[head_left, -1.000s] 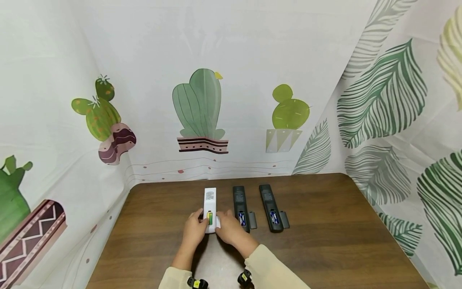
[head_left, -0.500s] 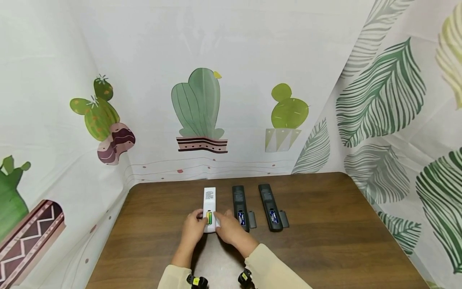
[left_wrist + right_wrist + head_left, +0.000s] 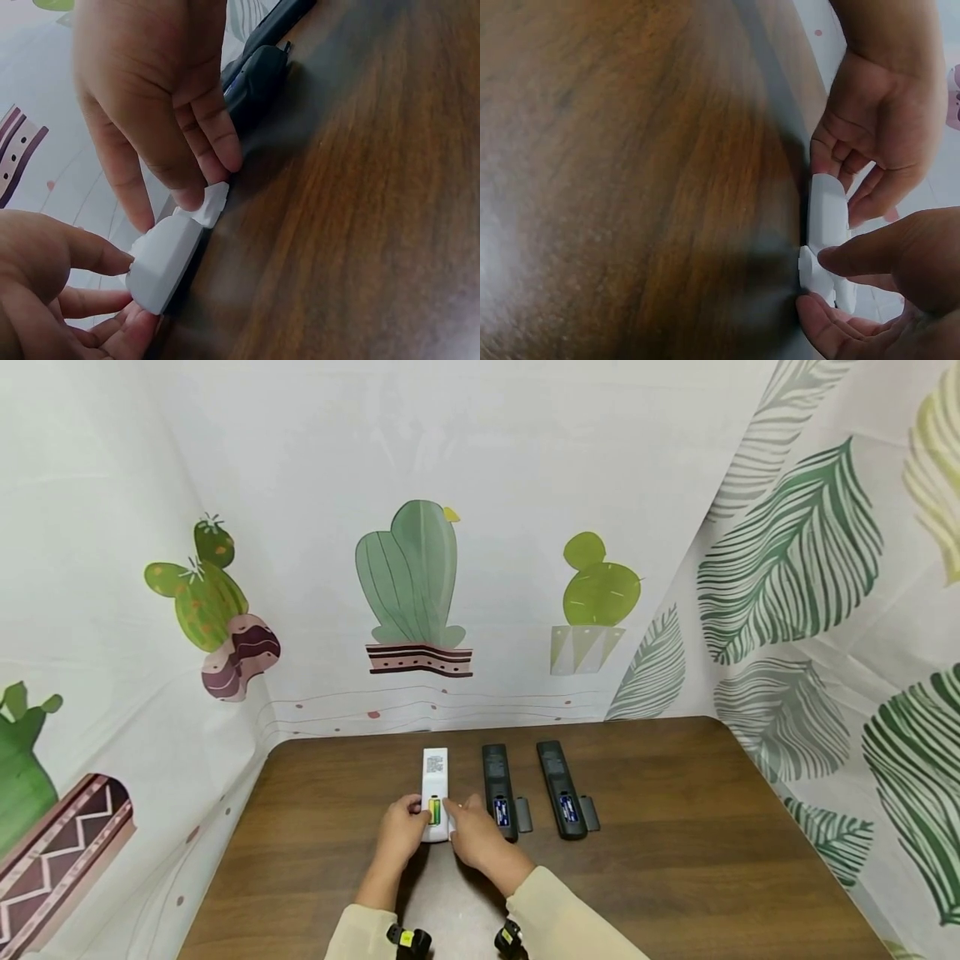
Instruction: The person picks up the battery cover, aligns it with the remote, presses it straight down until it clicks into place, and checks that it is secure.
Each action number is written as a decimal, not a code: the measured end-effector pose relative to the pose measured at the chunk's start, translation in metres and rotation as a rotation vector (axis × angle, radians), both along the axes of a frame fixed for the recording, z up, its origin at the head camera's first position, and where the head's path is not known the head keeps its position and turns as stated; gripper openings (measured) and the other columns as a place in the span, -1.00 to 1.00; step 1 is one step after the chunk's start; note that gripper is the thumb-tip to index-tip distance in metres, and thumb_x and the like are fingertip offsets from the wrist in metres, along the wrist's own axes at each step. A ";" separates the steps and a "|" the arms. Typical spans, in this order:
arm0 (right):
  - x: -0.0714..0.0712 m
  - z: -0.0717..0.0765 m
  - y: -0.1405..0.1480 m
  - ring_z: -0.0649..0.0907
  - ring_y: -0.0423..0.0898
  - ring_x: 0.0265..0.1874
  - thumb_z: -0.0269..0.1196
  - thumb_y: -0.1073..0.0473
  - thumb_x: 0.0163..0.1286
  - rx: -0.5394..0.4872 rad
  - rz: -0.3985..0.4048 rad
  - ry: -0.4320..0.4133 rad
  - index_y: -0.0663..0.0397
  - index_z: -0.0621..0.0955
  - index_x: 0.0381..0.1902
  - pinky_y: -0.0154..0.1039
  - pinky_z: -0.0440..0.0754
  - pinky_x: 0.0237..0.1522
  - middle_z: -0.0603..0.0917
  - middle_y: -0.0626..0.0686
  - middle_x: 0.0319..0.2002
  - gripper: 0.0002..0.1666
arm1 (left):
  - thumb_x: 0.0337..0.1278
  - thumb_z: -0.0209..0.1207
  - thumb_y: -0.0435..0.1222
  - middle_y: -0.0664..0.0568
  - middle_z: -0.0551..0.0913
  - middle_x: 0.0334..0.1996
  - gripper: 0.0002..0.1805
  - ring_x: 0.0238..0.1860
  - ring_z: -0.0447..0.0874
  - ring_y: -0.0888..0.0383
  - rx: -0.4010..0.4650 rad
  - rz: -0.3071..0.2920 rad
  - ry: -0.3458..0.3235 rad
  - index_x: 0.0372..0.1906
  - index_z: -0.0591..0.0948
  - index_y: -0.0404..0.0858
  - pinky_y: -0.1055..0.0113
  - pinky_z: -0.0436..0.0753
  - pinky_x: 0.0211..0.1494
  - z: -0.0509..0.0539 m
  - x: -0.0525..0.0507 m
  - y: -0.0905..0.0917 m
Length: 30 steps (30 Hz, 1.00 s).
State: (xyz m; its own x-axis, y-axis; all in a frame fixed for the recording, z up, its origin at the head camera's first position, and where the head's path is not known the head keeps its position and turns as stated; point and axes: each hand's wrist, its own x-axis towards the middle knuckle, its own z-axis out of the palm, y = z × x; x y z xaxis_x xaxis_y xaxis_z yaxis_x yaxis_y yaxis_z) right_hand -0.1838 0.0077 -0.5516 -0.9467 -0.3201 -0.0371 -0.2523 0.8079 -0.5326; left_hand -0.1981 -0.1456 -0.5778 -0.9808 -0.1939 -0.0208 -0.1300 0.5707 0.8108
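Observation:
A white remote [image 3: 435,768] lies back up on the table, a green and yellow battery [image 3: 434,812] showing in its open compartment. My left hand [image 3: 400,835] grips the remote's lower left side between thumb and fingers. On the other side, my right hand [image 3: 478,837] pinches a small white cover [image 3: 214,205] against the remote's right edge. In the right wrist view the cover [image 3: 815,274] stands beside the remote [image 3: 829,210], with the right thumb on it. Whether the cover touches the remote's side all along is hidden by the fingers.
Right of my hands lie a black remote [image 3: 497,768] and, further right, another black remote [image 3: 555,768]. Each shows blue batteries, with a dark cover [image 3: 524,815] and another dark cover [image 3: 590,813] at their right sides. A patterned cloth [image 3: 495,460] hangs behind the table [image 3: 675,893].
My right thumb and index finger have shifted very slightly on the white remote's right side. The left hand and the remotes stay practically where they were.

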 end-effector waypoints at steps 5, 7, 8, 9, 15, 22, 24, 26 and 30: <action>0.001 0.002 0.000 0.44 -0.15 -0.46 0.31 0.37 0.28 0.004 0.002 0.001 0.14 0.49 0.39 -0.32 0.55 -0.37 0.43 0.18 -0.15 -0.31 | 0.04 0.24 -0.37 -0.18 0.74 -0.20 -0.58 -0.14 0.68 -0.03 0.031 0.009 -0.007 0.05 0.65 -0.46 0.12 0.65 -0.06 0.001 0.000 0.001; 0.002 0.001 0.001 0.43 -0.16 -0.47 0.31 0.38 0.28 0.002 0.001 -0.006 0.13 0.48 0.40 -0.33 0.53 -0.40 0.41 0.17 -0.17 -0.31 | 0.03 0.24 -0.38 -0.19 0.74 -0.20 -0.58 -0.14 0.68 -0.03 0.044 0.009 -0.005 0.05 0.65 -0.47 0.13 0.65 -0.06 0.002 0.001 0.001; 0.002 0.001 0.001 0.42 -0.16 -0.47 0.31 0.38 0.28 -0.001 0.000 -0.006 0.13 0.49 0.39 -0.33 0.52 -0.41 0.41 0.16 -0.18 -0.31 | 0.03 0.24 -0.38 -0.20 0.74 -0.20 -0.58 -0.14 0.69 -0.03 0.049 0.009 -0.004 0.04 0.65 -0.47 0.13 0.65 -0.07 0.002 0.001 0.001; 0.002 0.001 0.001 0.42 -0.16 -0.48 0.30 0.38 0.28 0.000 -0.003 -0.005 0.13 0.49 0.40 -0.34 0.51 -0.41 0.40 0.15 -0.18 -0.31 | 0.03 0.24 -0.38 -0.20 0.74 -0.20 -0.58 -0.14 0.68 -0.03 0.053 0.009 -0.004 0.04 0.65 -0.47 0.14 0.65 -0.07 0.002 0.001 0.002; 0.002 -0.003 0.000 0.41 -0.15 -0.49 0.30 0.41 0.24 -0.019 -0.015 0.015 0.12 0.50 0.38 -0.34 0.51 -0.43 0.39 0.14 -0.21 -0.30 | 0.03 0.24 -0.38 -0.20 0.73 -0.20 -0.59 -0.18 0.67 -0.01 0.077 0.029 -0.020 0.04 0.65 -0.44 0.22 0.62 -0.16 0.001 0.000 0.001; 0.000 -0.007 -0.001 0.43 -0.14 -0.47 0.32 0.41 0.22 -0.014 -0.020 0.037 0.11 0.51 0.37 -0.31 0.53 -0.40 0.42 0.17 -0.20 -0.29 | 0.04 0.23 -0.36 -0.22 0.72 -0.16 -0.60 -0.17 0.67 -0.03 0.114 0.040 -0.055 0.04 0.63 -0.42 0.24 0.63 -0.19 0.001 -0.001 0.000; 0.000 -0.008 -0.002 0.44 -0.14 -0.46 0.32 0.40 0.23 -0.011 -0.021 0.035 0.11 0.51 0.37 -0.31 0.54 -0.39 0.43 0.18 -0.20 -0.29 | 0.05 0.24 -0.36 -0.23 0.72 -0.16 -0.59 -0.16 0.67 -0.03 0.116 0.040 -0.060 0.04 0.63 -0.43 0.23 0.63 -0.18 0.001 0.000 0.000; 0.000 -0.010 -0.002 0.46 -0.13 -0.44 0.32 0.39 0.24 -0.010 -0.025 0.028 0.09 0.51 0.38 -0.30 0.55 -0.37 0.45 0.19 -0.18 -0.29 | 0.05 0.24 -0.36 -0.22 0.72 -0.16 -0.60 -0.16 0.67 -0.03 0.108 0.039 -0.061 0.04 0.64 -0.42 0.22 0.63 -0.18 0.002 0.000 -0.001; -0.001 -0.011 -0.002 0.47 -0.13 -0.45 0.33 0.38 0.24 -0.033 -0.042 0.012 0.07 0.51 0.38 -0.29 0.55 -0.37 0.46 0.19 -0.18 -0.29 | 0.03 0.27 -0.35 -0.19 0.74 -0.18 -0.61 -0.17 0.67 -0.02 0.089 0.038 -0.045 0.01 0.66 -0.40 0.22 0.62 -0.16 0.002 0.001 0.000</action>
State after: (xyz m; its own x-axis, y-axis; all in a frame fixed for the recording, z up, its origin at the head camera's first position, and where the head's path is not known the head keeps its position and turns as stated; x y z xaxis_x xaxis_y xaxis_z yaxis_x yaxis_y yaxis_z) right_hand -0.1848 0.0057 -0.5629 -0.9597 -0.2805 -0.0153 -0.2250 0.8001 -0.5561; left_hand -0.1975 -0.1461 -0.5759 -0.9704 -0.2269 -0.0832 -0.1876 0.4906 0.8509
